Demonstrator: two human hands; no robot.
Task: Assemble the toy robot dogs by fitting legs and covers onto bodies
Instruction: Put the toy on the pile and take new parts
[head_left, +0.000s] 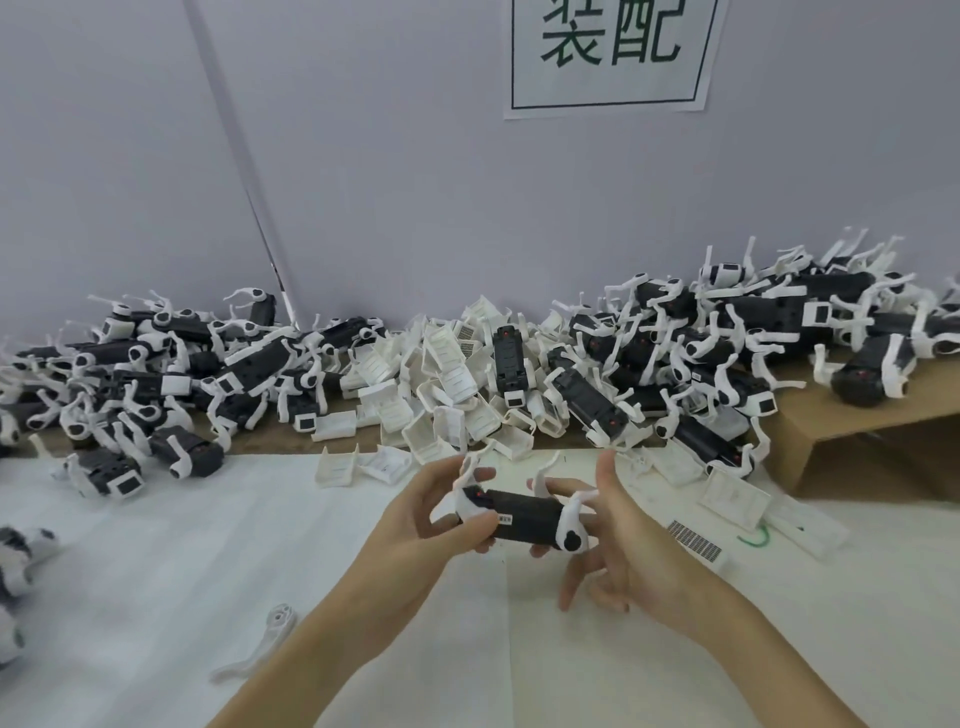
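a black dog body (519, 514) lies crosswise between both hands above the white table (156, 571); left hand (421, 512) grips one end, right hand (613, 540) the other, equally near.

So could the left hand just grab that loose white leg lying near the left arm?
Probably not yet: the left hand grips the toy dog body. The white leg lies uncovered on the white sheet.
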